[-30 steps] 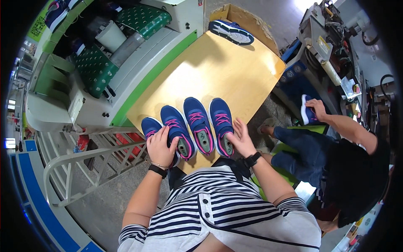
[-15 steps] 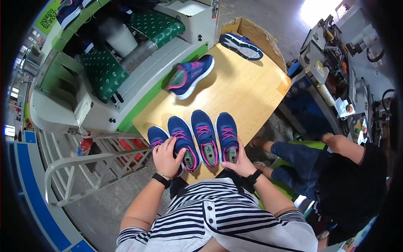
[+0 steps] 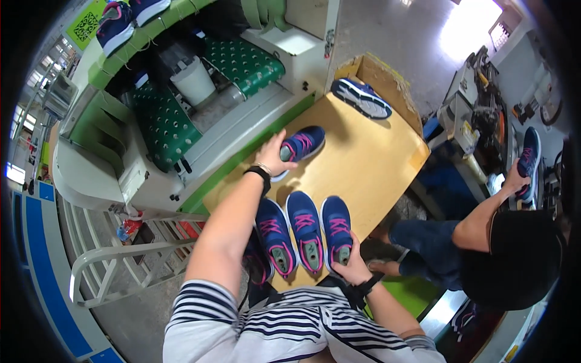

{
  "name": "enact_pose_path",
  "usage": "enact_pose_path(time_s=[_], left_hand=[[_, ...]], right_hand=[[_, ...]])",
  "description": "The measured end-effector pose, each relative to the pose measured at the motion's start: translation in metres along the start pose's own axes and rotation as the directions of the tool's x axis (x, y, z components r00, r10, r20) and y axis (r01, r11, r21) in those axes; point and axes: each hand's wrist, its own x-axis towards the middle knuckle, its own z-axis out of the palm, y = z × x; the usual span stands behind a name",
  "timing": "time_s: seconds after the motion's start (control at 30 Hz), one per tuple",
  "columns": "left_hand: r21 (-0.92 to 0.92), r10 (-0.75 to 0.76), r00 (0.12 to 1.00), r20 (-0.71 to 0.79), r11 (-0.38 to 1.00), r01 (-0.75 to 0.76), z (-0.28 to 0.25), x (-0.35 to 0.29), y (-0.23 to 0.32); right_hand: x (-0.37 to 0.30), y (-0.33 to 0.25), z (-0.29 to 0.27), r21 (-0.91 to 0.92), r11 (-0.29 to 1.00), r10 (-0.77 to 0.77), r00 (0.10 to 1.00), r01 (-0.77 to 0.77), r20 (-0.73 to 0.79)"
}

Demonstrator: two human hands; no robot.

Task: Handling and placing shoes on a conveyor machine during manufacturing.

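Observation:
My left hand (image 3: 275, 156) is stretched out over the tabletop and closed round the heel of a single navy sneaker (image 3: 307, 141) with pink laces. Nearer to me, several matching sneakers stand side by side at the table's front edge, toes pointing away, grey-green inserts inside. My right hand (image 3: 353, 266) grips the heel of the rightmost sneaker (image 3: 336, 219) from its right side. Beside it are the middle sneaker (image 3: 303, 216) and another sneaker (image 3: 270, 225); the leftmost one is partly hidden by my left forearm.
A sneaker on its side (image 3: 362, 98) lies by a cardboard box wall (image 3: 393, 91) at the table's far end. Left stands a machine with green perforated belts (image 3: 160, 130), above a white metal rack (image 3: 115, 257). At right, a co-worker's hand (image 3: 515, 179) holds a sneaker (image 3: 530, 158).
My left hand has left the row and reached forward to the lone sneaker, now held. My right hand stays at the rightmost sneaker. The co-worker's hand has risen into view with a sneaker.

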Motion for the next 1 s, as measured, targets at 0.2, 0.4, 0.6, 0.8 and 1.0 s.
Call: enact_pose_path(time_s=[0.2, 0.4, 0.6, 0.8, 1.0], left_hand=[[-0.667, -0.173, 0.981, 0.081, 0.722, 0.183, -0.006, -0.019, 0.015], [-0.894, -0.4, 0.869, -0.292, 0.436, -0.099, -0.148, -0.123, 0.087], [-0.525, -0.393, 0.609, -0.689, 0.85, -0.044, -0.242, -0.087, 0.014], [-0.474, -0.403, 0.623, -0.671, 0.878, 0.057, -0.238, -0.044, -0.011], [-0.206, -0.188, 0.952, -0.243, 0.969, 0.139, -0.125, -0.21, 0.052]], right_hand=[[0.008, -0.024, -0.041, 0.327, 0.945, 0.074, 0.959, 0.02, -0.274], [0.108, -0.168, -0.047, 0.326, 0.882, -0.293, 0.938, 0.34, -0.185], [0.291, -0.333, 0.024, -0.164, 0.56, -0.824, 0.525, 0.812, -0.213], [0.401, -0.317, 0.058, -0.293, 0.492, -0.867, 0.493, 0.82, -0.076], [0.396, -0.176, -0.137, -0.778, 0.544, -0.798, 0.48, 0.312, -0.365]])
